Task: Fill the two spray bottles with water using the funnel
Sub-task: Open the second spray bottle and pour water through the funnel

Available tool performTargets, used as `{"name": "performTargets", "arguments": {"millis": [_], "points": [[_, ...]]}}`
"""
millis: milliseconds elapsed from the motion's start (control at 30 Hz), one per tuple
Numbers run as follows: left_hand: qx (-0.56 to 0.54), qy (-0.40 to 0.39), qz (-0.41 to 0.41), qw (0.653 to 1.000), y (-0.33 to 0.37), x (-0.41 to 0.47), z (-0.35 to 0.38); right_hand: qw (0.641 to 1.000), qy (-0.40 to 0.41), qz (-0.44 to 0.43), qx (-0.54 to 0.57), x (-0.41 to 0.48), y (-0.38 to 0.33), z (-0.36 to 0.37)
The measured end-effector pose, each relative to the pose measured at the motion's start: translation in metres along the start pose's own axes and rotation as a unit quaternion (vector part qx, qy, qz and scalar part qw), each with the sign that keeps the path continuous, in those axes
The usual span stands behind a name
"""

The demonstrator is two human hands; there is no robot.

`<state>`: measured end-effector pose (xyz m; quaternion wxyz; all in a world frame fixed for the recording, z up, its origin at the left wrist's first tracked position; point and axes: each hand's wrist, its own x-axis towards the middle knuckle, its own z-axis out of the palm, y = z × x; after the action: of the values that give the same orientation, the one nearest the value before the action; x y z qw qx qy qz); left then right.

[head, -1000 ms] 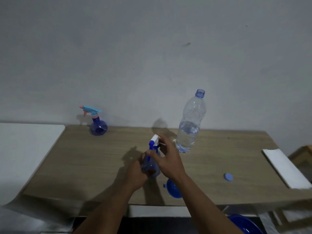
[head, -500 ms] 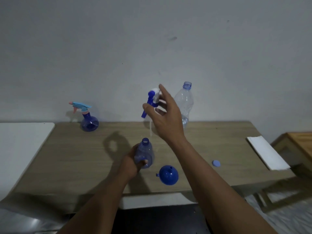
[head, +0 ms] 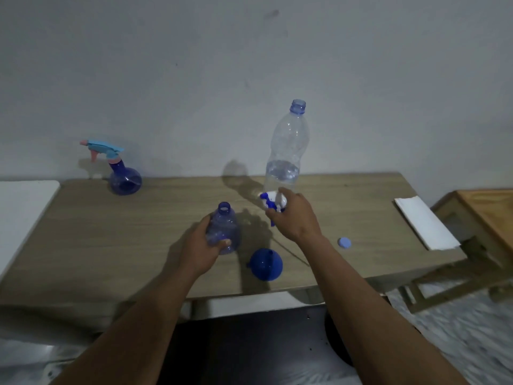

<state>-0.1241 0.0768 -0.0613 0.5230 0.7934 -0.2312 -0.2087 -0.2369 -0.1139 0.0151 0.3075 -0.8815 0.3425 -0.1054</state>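
Note:
My left hand (head: 204, 247) grips a small translucent blue spray bottle (head: 224, 227) standing on the wooden table (head: 111, 245); its neck is open, with no head on it. My right hand (head: 295, 215) holds the blue and white spray head (head: 273, 202) low over the table, just in front of the tall clear water bottle (head: 287, 151). That bottle is uncapped and about a third full. A blue funnel (head: 266, 264) lies wide end down near the front edge, between my arms. A second spray bottle (head: 122, 173), round, with a light blue and pink head, stands at the back left.
A small blue bottle cap (head: 344, 242) lies right of my right wrist. Folded white paper (head: 424, 222) rests at the table's right end. A wooden stand (head: 485, 215) is beyond it. A white surface (head: 22, 212) adjoins the table's left side. The wall is close behind.
My right hand unscrewed the spray head, lifted it off the bottle and high up, then brought it down toward the table in front of the water bottle. My left hand kept hold of the bottle.

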Motion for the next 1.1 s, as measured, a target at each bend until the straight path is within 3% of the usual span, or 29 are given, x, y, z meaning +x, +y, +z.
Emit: {"name": "performTargets", "arguments": {"millis": [133,267,467,733,833,933,1100], "points": [[-0.016,0.015,0.021,1.0,0.005,-0.004,0.003,0.996,-0.045,0.075,-0.034,0.003,0.048,0.025],[-0.037,0.018,0.016,0.999,0.004,-0.004,0.007,0.99,-0.065,0.098,-0.082,0.005,0.073,0.047],[-0.024,0.022,0.013,0.999,-0.002,-0.005,0.007,0.987,-0.044,0.05,-0.144,0.001,0.086,0.065],[-0.019,0.019,0.006,1.0,-0.001,-0.004,0.006,0.997,-0.013,0.005,-0.073,-0.005,0.059,0.052],[-0.031,0.021,0.004,0.999,-0.003,-0.004,0.006,0.984,-0.14,-0.002,-0.11,-0.008,0.039,0.048],[-0.044,0.03,-0.003,0.999,-0.004,-0.003,0.009,0.921,-0.306,-0.013,-0.242,-0.013,0.031,0.055],[-0.044,0.032,-0.004,0.999,-0.009,0.001,0.01,0.905,-0.285,-0.064,-0.31,-0.015,0.035,0.067]]}}
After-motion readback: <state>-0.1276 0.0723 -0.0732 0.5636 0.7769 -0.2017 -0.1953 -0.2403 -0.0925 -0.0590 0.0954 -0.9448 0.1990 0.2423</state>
